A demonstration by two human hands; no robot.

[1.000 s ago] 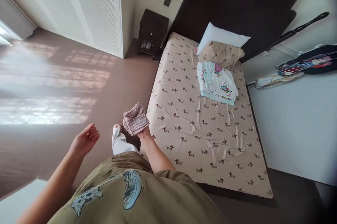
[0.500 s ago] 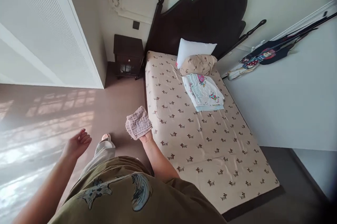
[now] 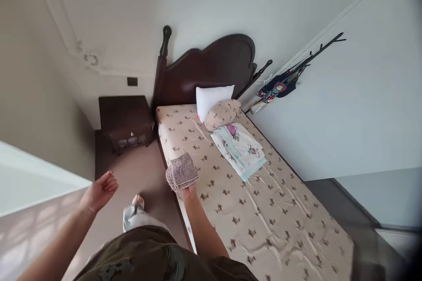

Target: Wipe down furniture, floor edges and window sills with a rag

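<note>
My right hand (image 3: pixel 189 191) is shut on a folded mauve waffle-knit cloth (image 3: pixel 182 172), which covers most of the fingers. It is above the near left edge of a mattress (image 3: pixel 280 219) in a beige dachshund-print sheet. My left hand (image 3: pixel 99 191) is open and holds nothing, with its fingers spread over the carpet left of the bed. Farther up the mattress lies a folded pale cartoon-print blanket (image 3: pixel 238 150), apart from the cloth. Beyond it are a beige dachshund-print pillow (image 3: pixel 222 114) and a white pillow (image 3: pixel 210 101).
A dark wooden headboard (image 3: pixel 204 67) stands at the bed's far end, with a dark nightstand (image 3: pixel 125 122) to its left. Patterned items (image 3: pixel 278 89) hang on a black rack by the far right wall. My foot (image 3: pixel 138 202) shows below the hands on the carpet.
The whole view has swung and tilted, so the bed looks smaller and farther away. My right hand still holds the cloth, and my left hand remains open.
</note>
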